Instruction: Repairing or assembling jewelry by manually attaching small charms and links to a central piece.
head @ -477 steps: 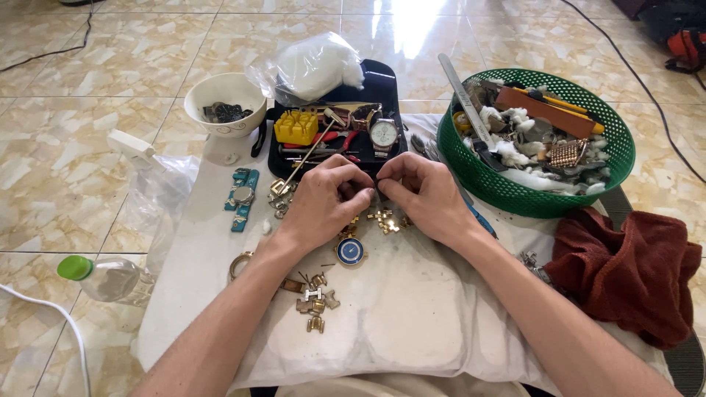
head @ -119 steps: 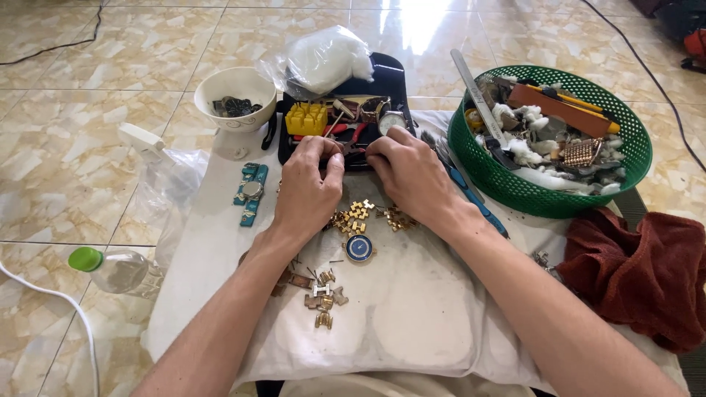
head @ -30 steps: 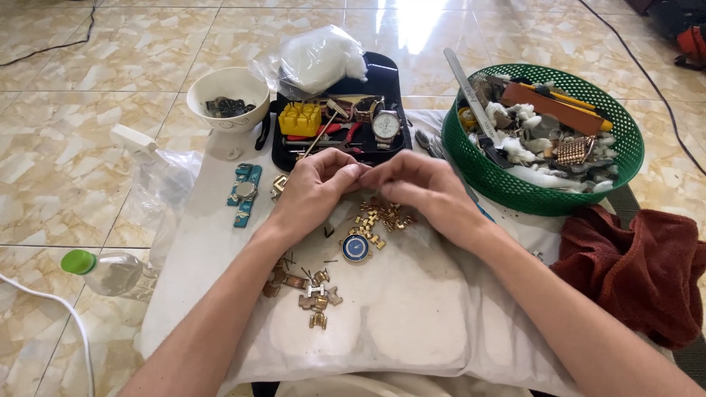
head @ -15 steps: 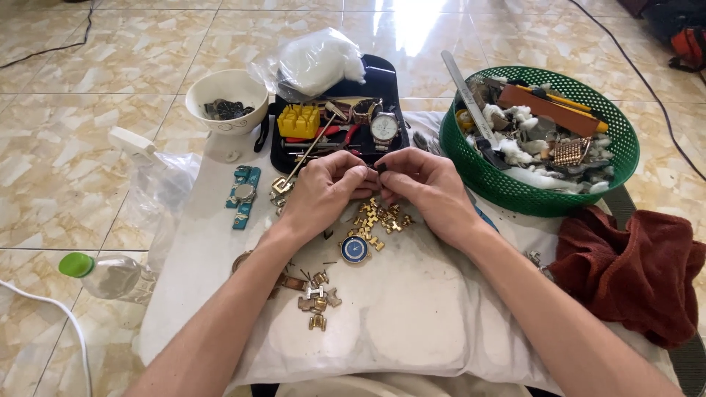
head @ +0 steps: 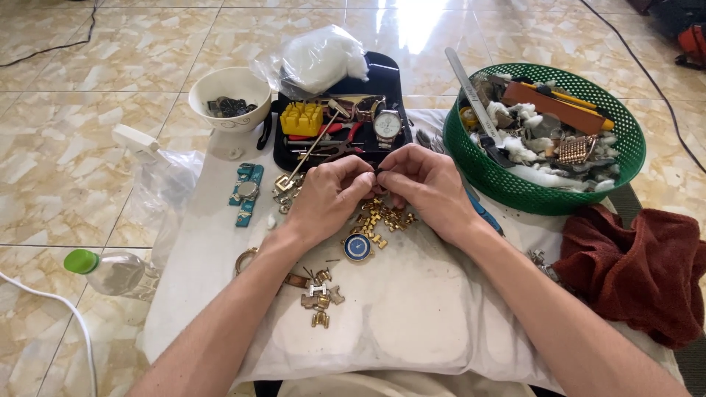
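Both hands [head: 331, 195] [head: 426, 187] stayed pinched together above gold links [head: 379, 217], tray edge [head: 283, 158] close.

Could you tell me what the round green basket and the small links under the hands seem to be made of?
Green basket: probably moulded plastic, given its open lattice wall and even colour. Links: likely gold-toned metal, as they gleam yellow and look rigid.

Head cam, looks down, close over cloth [head: 412, 309].
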